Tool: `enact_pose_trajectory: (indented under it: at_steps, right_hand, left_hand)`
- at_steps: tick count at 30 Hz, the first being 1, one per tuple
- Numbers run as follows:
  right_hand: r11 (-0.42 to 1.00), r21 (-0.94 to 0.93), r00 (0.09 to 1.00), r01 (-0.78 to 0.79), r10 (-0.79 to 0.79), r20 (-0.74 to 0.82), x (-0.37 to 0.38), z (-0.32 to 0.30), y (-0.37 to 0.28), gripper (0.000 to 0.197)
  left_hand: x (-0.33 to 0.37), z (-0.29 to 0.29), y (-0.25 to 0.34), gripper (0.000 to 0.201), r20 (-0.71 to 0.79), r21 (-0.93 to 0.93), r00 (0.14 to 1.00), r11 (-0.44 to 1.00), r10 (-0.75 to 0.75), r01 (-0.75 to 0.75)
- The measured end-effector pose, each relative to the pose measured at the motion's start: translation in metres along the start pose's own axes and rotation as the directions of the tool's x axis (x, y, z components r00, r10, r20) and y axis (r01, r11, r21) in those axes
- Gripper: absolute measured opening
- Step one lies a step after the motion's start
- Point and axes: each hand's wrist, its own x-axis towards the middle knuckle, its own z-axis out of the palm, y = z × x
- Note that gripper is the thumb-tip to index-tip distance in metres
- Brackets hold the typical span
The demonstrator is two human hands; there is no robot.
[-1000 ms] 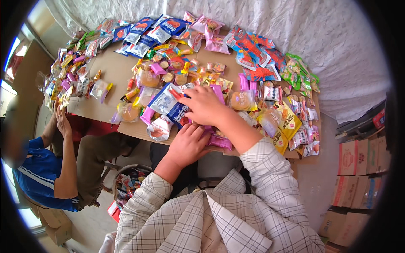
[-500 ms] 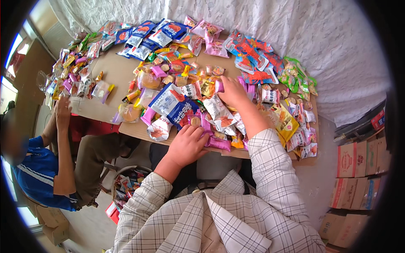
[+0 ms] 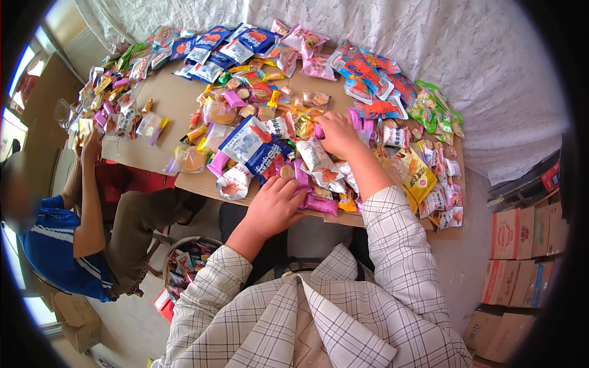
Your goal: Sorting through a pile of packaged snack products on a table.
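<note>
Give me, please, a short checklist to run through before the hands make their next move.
1. Left hand at the pile's near edge: ok.
2. Right hand gripping the small purple packet by its fingertips: cannot tell, fingers hide the contact.
3. Blue-and-white bag in sight: ok, left of the right hand.
4. Space around both hands free of packets: not ok, they crowd in.
5. Co-worker's hand apart from both hands: ok, far left.

Behind the left hand (image 3: 274, 207), an off-white left sleeve (image 3: 211, 282) crossed by thin dark check lines ends just past the wrist; behind the right hand (image 3: 337, 133), the matching right sleeve (image 3: 399, 245) ends farther up the forearm. Well behind both hands, the same checked cloth forms a loose jacket (image 3: 257, 343) with broad, pointed lapels (image 3: 343, 322).
</note>
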Motion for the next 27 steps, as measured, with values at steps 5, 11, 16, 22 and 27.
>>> enact_pose_trajectory:
  at_steps: [5,11,16,22,27]
  right_hand:
    - [1.000,0.017,0.990,0.002,-0.005,0.143,-0.004,-0.032,-0.011,0.049]
    - [0.932,0.267,0.967,0.247,-0.219,-0.130,0.007,-0.048,-0.070,0.053]
    - [0.843,0.430,0.939,0.323,-0.342,-0.034,0.018,-0.013,-0.133,0.085]
    - [0.866,0.392,0.950,0.310,-0.293,-0.103,0.023,-0.004,-0.129,0.096]
    - [0.623,0.782,0.984,-0.017,-0.130,0.125,0.028,-0.022,-0.120,0.066]
  left_hand:
    - [-0.001,0.000,0.000,0.056,-0.028,0.004,1.000,1.000,0.002,-0.002]
    - [-0.001,0.002,-0.001,0.052,-0.004,-0.005,1.000,1.000,-0.011,0.011]
    - [-0.003,0.005,0.000,0.044,-0.009,0.000,1.000,1.000,-0.020,0.020]
    - [-0.003,0.008,0.001,0.043,0.043,-0.022,0.995,0.996,-0.091,0.092]
    - [-0.003,0.006,0.000,0.051,0.025,0.000,0.997,0.998,-0.068,0.068]
